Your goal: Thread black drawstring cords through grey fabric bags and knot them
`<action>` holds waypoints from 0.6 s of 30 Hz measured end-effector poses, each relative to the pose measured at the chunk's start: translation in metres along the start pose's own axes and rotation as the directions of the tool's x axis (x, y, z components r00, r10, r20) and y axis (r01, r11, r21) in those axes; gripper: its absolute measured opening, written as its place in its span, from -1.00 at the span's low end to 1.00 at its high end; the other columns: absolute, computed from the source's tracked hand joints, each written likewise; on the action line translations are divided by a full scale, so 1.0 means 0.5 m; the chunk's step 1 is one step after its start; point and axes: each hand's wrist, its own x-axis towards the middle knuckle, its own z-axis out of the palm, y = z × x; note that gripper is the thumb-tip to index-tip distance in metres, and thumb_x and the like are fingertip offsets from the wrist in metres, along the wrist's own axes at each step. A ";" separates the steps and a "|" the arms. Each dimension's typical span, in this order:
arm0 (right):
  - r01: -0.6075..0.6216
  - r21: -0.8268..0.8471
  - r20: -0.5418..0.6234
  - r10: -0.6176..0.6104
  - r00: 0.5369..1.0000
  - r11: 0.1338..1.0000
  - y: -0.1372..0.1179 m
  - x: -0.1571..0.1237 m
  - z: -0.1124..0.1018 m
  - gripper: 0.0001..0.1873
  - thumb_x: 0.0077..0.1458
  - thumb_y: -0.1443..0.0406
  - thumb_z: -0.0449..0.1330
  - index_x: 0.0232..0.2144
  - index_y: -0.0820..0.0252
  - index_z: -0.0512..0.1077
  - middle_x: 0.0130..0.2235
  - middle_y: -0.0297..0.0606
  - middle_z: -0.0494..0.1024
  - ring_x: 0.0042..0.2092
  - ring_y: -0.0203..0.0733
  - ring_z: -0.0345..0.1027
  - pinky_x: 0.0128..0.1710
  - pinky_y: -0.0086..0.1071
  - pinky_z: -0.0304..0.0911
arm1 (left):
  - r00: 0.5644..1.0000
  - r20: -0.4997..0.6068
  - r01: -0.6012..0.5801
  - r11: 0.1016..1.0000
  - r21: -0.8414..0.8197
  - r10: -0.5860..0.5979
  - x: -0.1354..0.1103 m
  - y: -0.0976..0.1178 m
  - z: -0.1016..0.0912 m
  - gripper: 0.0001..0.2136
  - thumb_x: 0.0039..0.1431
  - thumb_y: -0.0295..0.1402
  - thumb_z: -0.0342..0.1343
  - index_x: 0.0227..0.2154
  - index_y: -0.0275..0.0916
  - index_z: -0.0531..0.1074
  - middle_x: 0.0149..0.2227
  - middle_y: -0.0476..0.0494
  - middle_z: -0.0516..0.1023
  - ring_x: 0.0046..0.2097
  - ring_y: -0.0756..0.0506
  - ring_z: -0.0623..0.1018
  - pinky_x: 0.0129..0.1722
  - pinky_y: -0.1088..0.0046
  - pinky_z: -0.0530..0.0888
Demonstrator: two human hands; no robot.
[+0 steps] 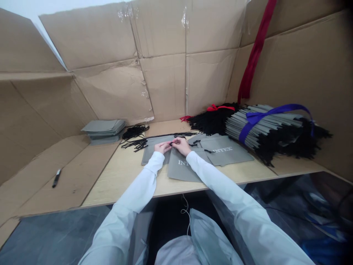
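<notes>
The person's left hand (162, 147) and right hand (180, 145) are meeting over a short black cord (173, 142), with the fingertips of both drawn together and pinching it, though the hands partly hide the exact grip. The cord is sitting just above a grey fabric bag (156, 151), which is lying on a light wooden table (129, 180) beside a second bag printed INTEX (183, 168). A third printed bag (230, 152) is lying to the right. Loose black cords (135, 144) are lying to the left, near a stack of grey bags (103, 131). Further right, a blue ribbon (275, 109) is binding a bulky bundle of grey bags (264, 127), and cardboard sheeting (165, 77) is walling the table's far side.
</notes>
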 end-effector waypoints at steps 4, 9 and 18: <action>0.042 -0.064 0.010 -0.041 0.999 0.997 -0.007 -0.004 -0.003 -0.83 -0.27 0.28 0.14 -0.52 0.28 0.35 -0.51 -0.31 0.43 -0.48 -0.37 0.27 -0.40 -0.47 0.20 | 0.998 0.005 0.066 0.998 -0.011 -0.066 0.004 0.003 -0.006 -0.93 -0.23 -0.61 0.07 -0.58 -0.43 0.41 -0.57 -0.13 0.46 -0.45 -0.01 0.47 -0.19 0.32 0.38; 0.012 -0.084 0.031 -0.010 0.999 0.996 -0.008 -0.001 -0.010 -0.81 -0.30 0.28 0.17 -0.52 0.29 0.37 -0.56 -0.34 0.41 -0.51 -0.38 0.24 -0.45 -0.48 0.18 | 0.996 0.045 0.082 0.997 0.011 -0.083 0.003 0.008 -0.008 -0.91 -0.27 -0.64 0.13 -0.58 -0.47 0.40 -0.55 -0.17 0.46 -0.44 -0.02 0.47 -0.17 0.33 0.38; 0.011 0.004 0.079 -0.011 0.997 1.000 -0.009 -0.001 -0.017 -0.78 -0.30 0.26 0.17 -0.52 0.29 0.37 -0.57 -0.35 0.39 -0.51 -0.37 0.23 -0.45 -0.47 0.17 | 0.976 0.118 0.177 0.983 0.049 -0.181 0.002 0.013 -0.019 -0.87 -0.26 -0.59 0.16 -0.52 -0.46 0.42 -0.49 -0.19 0.48 -0.42 0.02 0.47 -0.18 0.43 0.38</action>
